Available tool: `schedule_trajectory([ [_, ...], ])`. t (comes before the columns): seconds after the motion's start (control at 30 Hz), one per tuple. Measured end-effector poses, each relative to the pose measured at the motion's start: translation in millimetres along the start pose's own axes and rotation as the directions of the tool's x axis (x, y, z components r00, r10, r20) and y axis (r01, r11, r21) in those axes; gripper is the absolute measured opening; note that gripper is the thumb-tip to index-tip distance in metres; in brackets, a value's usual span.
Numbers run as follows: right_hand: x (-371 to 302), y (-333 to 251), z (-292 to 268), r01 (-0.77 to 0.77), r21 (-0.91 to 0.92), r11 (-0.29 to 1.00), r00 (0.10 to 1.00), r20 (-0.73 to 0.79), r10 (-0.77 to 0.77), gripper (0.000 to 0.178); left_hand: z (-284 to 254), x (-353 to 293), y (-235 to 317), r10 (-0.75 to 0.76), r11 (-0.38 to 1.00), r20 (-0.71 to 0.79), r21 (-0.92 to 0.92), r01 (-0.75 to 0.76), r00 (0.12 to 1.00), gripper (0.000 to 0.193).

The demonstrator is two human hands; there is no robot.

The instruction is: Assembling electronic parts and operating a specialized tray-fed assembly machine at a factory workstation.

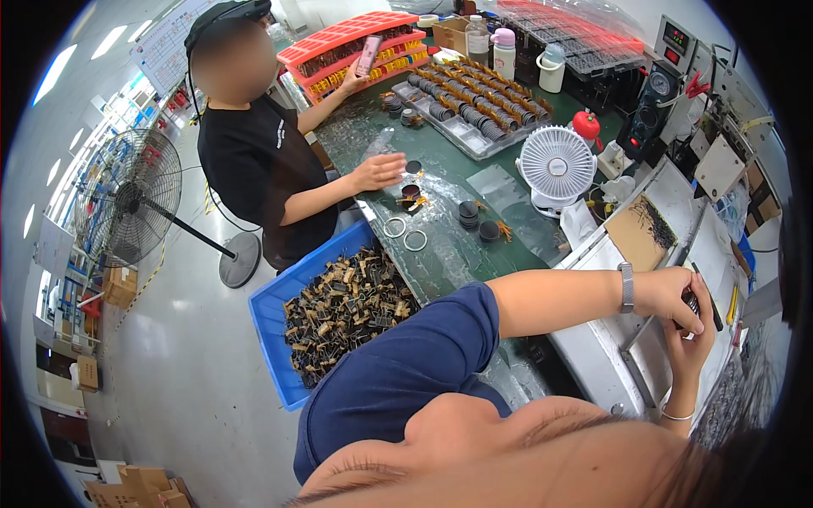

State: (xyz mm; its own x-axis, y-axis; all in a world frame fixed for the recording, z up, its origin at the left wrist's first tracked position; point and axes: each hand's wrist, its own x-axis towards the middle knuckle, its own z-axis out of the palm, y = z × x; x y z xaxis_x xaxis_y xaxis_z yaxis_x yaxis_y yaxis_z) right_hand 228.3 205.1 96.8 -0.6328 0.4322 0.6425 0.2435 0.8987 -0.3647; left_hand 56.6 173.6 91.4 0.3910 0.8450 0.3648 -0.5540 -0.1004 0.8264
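Both my hands meet at the right over a pale work surface. My left hand [665,292], with a wristwatch on its arm, is closed with curled fingers around a small dark piece [692,303]. From below, my right hand [688,349], with a bangle at its wrist, comes up against the same piece with its fingers bent around it. What kind of piece it is, I cannot make out. A thin black stick-like thing shows beside the fingertips. Near the hands lies a piece of cardboard [631,241] with dark thin bits on it.
A co-worker [254,152] stands across the green table [440,271], holding a phone. A blue bin [275,356] of small black-and-tan parts sits below its edge. On the table are a white fan [556,165], a tray of stacked dark discs [487,157], bottles and red racks [347,38].
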Motion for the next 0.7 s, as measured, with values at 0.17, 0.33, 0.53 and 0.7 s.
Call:
schedule_trajectory([
  [0.17, -0.7, 0.5, 0.3, 0.003, 0.011, 1.0, 1.0, -0.002, -0.003, 0.062, 0.7, 0.9, -1.1, -0.017, 1.0, -0.004, -0.005, 0.017, 1.0, 0.025],
  [0.33, 0.0, -1.6, -0.8, 0.025, -0.006, 1.0, 1.0, -0.001, -0.025, 0.061, 4.6, -2.7, 5.4, -0.038, 0.999, -0.003, 0.01, 0.038, 0.999, 0.026],
  [0.53, 2.2, -0.8, -0.1, 0.16, -0.166, 0.973, 0.982, -0.069, -0.173, 0.07, 1.6, 3.4, -19.1, -0.051, 0.986, -0.06, 0.157, 0.06, 0.997, 0.06],
  [0.7, -1.1, -1.3, -3.1, 0.012, -0.066, 0.998, 0.995, 0.096, -0.006, 0.069, 12.6, -4.4, -8.6, 0.017, 0.998, -0.106, 0.069, -0.01, 0.994, 0.06],
])
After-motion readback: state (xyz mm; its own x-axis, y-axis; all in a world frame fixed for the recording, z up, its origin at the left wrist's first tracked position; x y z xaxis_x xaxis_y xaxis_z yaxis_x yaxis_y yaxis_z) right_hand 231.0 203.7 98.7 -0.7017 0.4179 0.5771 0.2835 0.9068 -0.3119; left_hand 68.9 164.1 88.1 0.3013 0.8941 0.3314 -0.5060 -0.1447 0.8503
